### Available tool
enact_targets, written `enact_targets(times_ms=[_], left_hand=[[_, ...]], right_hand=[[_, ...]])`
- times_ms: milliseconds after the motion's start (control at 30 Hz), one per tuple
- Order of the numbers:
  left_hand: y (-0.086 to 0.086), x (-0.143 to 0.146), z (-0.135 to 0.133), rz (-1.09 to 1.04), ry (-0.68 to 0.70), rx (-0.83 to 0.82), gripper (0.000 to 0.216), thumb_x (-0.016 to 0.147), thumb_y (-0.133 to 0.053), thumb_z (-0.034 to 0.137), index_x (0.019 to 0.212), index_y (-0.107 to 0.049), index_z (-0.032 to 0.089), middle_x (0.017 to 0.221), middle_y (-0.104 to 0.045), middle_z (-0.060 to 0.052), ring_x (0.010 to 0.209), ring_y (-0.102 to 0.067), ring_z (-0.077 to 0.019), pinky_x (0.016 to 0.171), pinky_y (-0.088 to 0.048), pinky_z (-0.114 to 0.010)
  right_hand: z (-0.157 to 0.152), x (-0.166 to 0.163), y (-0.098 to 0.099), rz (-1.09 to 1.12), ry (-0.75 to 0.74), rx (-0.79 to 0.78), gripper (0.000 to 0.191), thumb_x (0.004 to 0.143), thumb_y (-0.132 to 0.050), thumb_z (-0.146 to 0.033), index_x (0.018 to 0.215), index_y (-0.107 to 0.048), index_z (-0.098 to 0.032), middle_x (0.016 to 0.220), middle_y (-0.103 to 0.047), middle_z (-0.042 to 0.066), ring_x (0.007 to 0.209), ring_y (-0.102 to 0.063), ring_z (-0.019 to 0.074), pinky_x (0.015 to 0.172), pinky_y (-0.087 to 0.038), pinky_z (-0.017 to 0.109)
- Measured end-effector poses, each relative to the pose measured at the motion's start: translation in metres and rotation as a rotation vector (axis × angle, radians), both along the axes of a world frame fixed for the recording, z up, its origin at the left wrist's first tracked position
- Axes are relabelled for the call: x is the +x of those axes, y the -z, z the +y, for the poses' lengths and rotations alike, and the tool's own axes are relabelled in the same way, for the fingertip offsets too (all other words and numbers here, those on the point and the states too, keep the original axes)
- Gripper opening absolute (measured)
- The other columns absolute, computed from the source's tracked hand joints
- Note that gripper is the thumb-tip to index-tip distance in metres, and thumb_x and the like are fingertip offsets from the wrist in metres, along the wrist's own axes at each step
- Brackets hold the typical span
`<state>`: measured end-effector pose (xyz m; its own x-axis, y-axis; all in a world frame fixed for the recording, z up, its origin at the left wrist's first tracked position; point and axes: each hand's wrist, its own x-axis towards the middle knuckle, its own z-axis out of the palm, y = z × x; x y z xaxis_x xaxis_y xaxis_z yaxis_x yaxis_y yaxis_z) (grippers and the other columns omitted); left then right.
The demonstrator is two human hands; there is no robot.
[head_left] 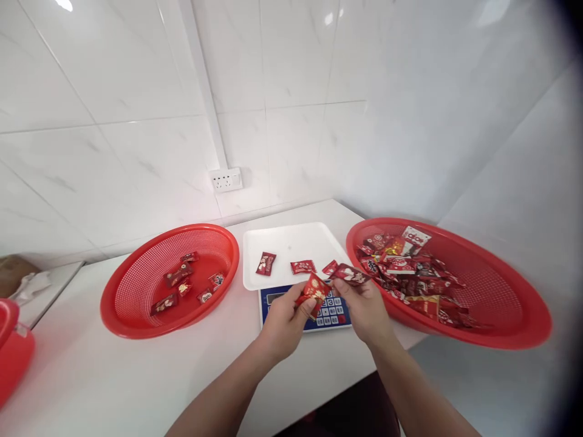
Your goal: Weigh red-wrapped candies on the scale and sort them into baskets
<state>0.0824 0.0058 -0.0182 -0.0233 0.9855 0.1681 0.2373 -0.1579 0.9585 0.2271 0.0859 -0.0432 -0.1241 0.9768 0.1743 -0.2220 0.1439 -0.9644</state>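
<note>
The left hand (285, 318) pinches a red and gold packet (317, 286) over the blue keypad (325, 318) of a scale; the hand covers part of it, so there may be a second one beneath. The right hand (365, 308) has its grip closed on a dark red packet (353, 276) by the front right corner of the white tray (291, 243). Small red packets (303, 267) lie apart on the tray. The right basket (510, 297) holds a heap of wrapped sweets (410, 273), the left basket (112, 291) only a few, and the bench (136, 382) carries the scale between them
</note>
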Motion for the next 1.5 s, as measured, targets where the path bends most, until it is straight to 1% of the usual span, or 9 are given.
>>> enact_targets(times_ms=[200,333,633,800,967,1200,1300,1400,1500], left_hand=[[-0.009,-0.041,0.030,0.546,-0.266,0.042,0.034,0.091,-0.037,0.038,0.114,-0.056,0.022,0.105,-0.066,-0.006,0.099,-0.059,-0.0225,0.083,-0.047,-0.033],[-0.004,-0.061,0.051,0.727,-0.339,0.038,0.038,0.086,-0.046,0.029,0.122,-0.051,0.017,0.128,-0.051,-0.014,0.126,-0.033,-0.0327,0.103,-0.023,-0.050],[0.005,-0.064,0.080,0.882,-0.047,-0.062,0.041,0.088,-0.041,0.023,0.128,-0.048,0.025,0.142,-0.036,-0.010,0.129,-0.034,-0.0267,0.101,-0.033,-0.039],[0.000,-0.053,0.100,0.914,-0.037,-0.088,0.046,0.089,-0.039,0.035,0.134,-0.041,0.024,0.146,-0.027,-0.013,0.136,-0.015,-0.0348,0.105,-0.018,-0.055],[0.005,-0.036,0.098,0.903,0.141,-0.070,0.048,0.083,-0.040,0.057,0.125,-0.050,0.035,0.148,-0.028,-0.008,0.137,-0.011,-0.0341,0.103,-0.005,-0.064],[0.000,-0.042,0.108,0.817,0.077,-0.015,0.037,0.088,-0.044,0.039,0.119,-0.057,0.025,0.146,-0.031,-0.008,0.137,-0.009,-0.0343,0.103,0.002,-0.064],[-0.013,-0.028,0.083,0.706,0.101,0.066,0.039,0.091,-0.037,0.038,0.124,-0.052,0.022,0.143,-0.039,-0.007,0.136,-0.019,-0.0264,0.109,-0.013,-0.050],[-0.018,-0.005,0.047,0.514,0.172,0.105,0.043,0.095,-0.023,0.037,0.124,-0.051,0.022,0.126,-0.058,-0.005,0.118,-0.050,-0.0181,0.099,-0.040,-0.034],[-0.012,0.009,0.021,0.082,0.164,0.026,0.030,0.088,-0.046,0.035,0.109,-0.061,0.020,0.104,-0.067,-0.005,0.097,-0.061,-0.0199,0.084,-0.048,-0.032]], right_hand=[[0.001,0.017,0.003,0.128,0.036,-0.086,0.027,0.063,-0.073,-0.042,0.070,-0.058,-0.021,0.065,-0.058,-0.002,0.057,-0.049,0.0114,0.058,-0.043,0.028],[-0.005,0.021,0.004,0.060,0.040,-0.031,0.028,0.062,-0.074,-0.041,0.072,-0.059,-0.020,0.067,-0.058,0.000,0.060,-0.050,0.0125,0.059,-0.043,0.028],[-0.011,0.030,0.008,0.000,0.066,-0.023,0.033,0.058,-0.075,-0.045,0.074,-0.060,-0.020,0.072,-0.061,0.003,0.062,-0.052,0.0149,0.057,-0.046,0.029],[-0.014,0.029,0.008,-0.026,0.044,-0.032,0.037,0.058,-0.074,-0.049,0.078,-0.061,-0.021,0.072,-0.063,0.004,0.064,-0.056,0.0173,0.059,-0.047,0.031],[-0.017,0.032,0.007,-0.016,0.035,-0.061,0.034,0.058,-0.074,-0.048,0.076,-0.062,-0.021,0.069,-0.064,0.002,0.066,-0.058,0.0186,0.063,-0.048,0.033],[-0.018,0.032,0.009,-0.063,0.007,-0.075,0.038,0.057,-0.075,-0.049,0.079,-0.065,-0.020,0.070,-0.066,0.003,0.066,-0.058,0.0186,0.063,-0.049,0.033],[-0.018,0.030,0.012,-0.087,-0.035,-0.090,0.039,0.058,-0.075,-0.047,0.084,-0.066,-0.019,0.075,-0.067,0.005,0.068,-0.058,0.0192,0.061,-0.048,0.032],[-0.018,0.025,0.014,-0.092,-0.090,-0.141,0.040,0.057,-0.075,-0.047,0.085,-0.067,-0.019,0.077,-0.068,0.004,0.068,-0.058,0.0191,0.061,-0.048,0.032],[-0.020,0.019,0.013,-0.139,-0.143,-0.169,0.041,0.057,-0.074,-0.048,0.084,-0.067,-0.019,0.072,-0.066,0.002,0.064,-0.057,0.0176,0.060,-0.047,0.030]])
